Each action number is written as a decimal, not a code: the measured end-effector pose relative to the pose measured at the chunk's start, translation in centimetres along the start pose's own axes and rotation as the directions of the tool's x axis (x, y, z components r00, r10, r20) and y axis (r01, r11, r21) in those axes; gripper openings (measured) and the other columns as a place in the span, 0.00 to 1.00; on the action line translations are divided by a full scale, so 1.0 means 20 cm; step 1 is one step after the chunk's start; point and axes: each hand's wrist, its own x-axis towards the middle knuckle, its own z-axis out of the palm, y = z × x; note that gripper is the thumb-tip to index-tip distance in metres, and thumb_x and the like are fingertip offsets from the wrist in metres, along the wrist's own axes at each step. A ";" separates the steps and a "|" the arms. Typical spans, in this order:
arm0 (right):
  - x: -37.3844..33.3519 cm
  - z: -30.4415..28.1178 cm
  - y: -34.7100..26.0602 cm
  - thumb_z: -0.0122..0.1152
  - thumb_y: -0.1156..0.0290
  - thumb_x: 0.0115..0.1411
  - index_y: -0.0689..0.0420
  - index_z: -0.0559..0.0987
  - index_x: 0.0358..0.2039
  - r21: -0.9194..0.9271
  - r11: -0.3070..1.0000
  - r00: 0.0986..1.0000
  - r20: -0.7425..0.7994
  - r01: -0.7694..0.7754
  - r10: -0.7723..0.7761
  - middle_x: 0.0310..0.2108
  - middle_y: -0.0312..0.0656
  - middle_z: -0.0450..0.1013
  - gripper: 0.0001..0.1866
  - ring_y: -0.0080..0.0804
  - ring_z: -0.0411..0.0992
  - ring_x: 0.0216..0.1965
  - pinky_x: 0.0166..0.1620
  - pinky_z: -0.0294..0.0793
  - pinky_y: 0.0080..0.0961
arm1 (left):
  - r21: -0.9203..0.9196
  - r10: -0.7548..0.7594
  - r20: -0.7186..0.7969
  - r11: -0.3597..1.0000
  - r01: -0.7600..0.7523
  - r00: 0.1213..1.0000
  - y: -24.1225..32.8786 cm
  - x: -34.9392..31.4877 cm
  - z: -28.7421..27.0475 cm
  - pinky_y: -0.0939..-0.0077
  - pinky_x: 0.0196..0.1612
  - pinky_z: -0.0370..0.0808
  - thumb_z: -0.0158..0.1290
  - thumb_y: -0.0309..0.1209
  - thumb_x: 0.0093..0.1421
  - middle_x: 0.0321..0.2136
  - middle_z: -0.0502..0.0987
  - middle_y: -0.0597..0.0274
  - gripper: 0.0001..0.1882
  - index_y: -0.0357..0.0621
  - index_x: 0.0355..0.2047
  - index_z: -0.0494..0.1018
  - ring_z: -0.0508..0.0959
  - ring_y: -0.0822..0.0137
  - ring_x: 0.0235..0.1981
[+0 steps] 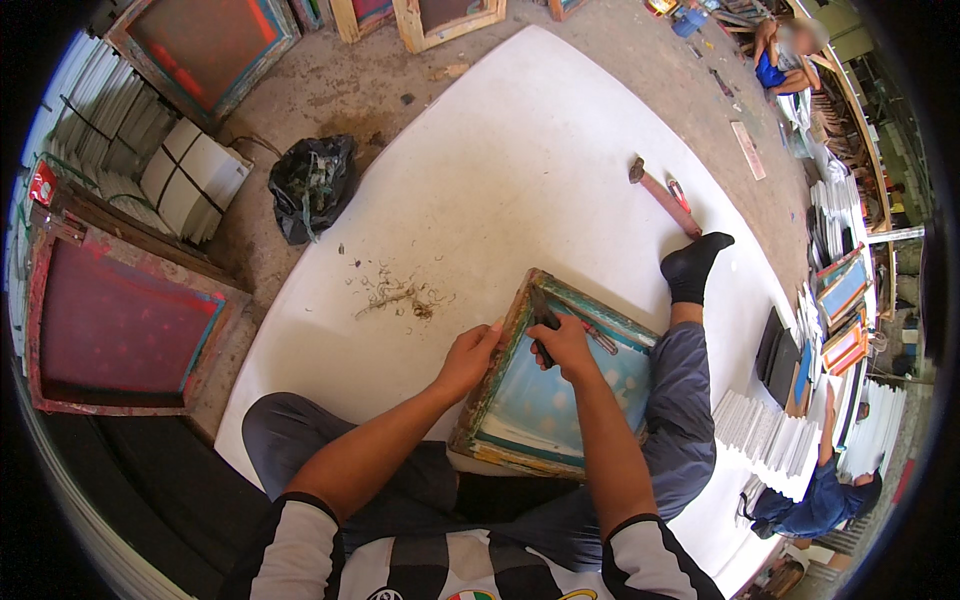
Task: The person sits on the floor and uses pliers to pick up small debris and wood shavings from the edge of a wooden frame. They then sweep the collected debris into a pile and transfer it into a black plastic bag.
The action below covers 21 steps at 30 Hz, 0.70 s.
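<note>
A paint-stained wooden screen-printing frame [515, 458] with pale blue mesh rests tilted across my lap and legs. My left hand [472, 360] is closed on its left side rail, thumb toward the upper edge. My right hand [566, 348] is wrapped around dark pliers [541, 308], whose head points at the inner upper-left corner of the frame; the jaw tips are too small to make out. Beside my right hand, a slim red and silver tool [602, 340] lies on the mesh.
On the white board [480, 160] lie a hammer [665, 200], a small red-handled tool [679, 194] and scattered dark scraps [405, 300]. A black plastic bag [313, 187] sits off its left edge. More screen frames [125, 310] stand at left. White stacks [765, 435] and two other people [815, 505] are at right.
</note>
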 end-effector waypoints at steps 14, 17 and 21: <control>-0.20 0.16 -0.01 0.66 0.60 0.56 0.61 0.80 0.39 -0.725 0.629 0.945 0.097 0.282 -0.312 0.30 0.56 0.79 0.18 0.59 0.78 0.36 0.41 0.77 0.49 | -0.174 -0.019 -0.113 0.985 -0.001 0.993 0.12 -0.02 -0.02 0.75 0.31 0.71 0.46 0.52 0.72 0.31 0.79 0.64 0.26 0.40 0.42 0.78 0.74 0.73 0.26; -0.25 0.27 -0.02 0.67 0.55 0.58 0.63 0.79 0.38 -0.641 0.711 0.953 0.132 0.291 -0.272 0.29 0.58 0.78 0.21 0.62 0.77 0.37 0.40 0.75 0.50 | -0.217 -0.009 -0.194 0.976 -0.034 0.981 0.10 -0.01 -0.08 0.77 0.28 0.69 0.49 0.48 0.71 0.28 0.79 0.68 0.21 0.44 0.36 0.80 0.73 0.76 0.23; -0.20 0.37 0.04 0.63 0.58 0.64 0.64 0.79 0.36 -0.386 0.885 0.956 0.233 0.261 -0.180 0.28 0.52 0.79 0.18 0.49 0.80 0.33 0.36 0.76 0.42 | -0.261 -0.069 -0.248 0.965 0.002 0.966 0.15 -0.04 -0.19 0.75 0.30 0.70 0.52 0.42 0.68 0.28 0.79 0.68 0.15 0.45 0.36 0.80 0.74 0.74 0.24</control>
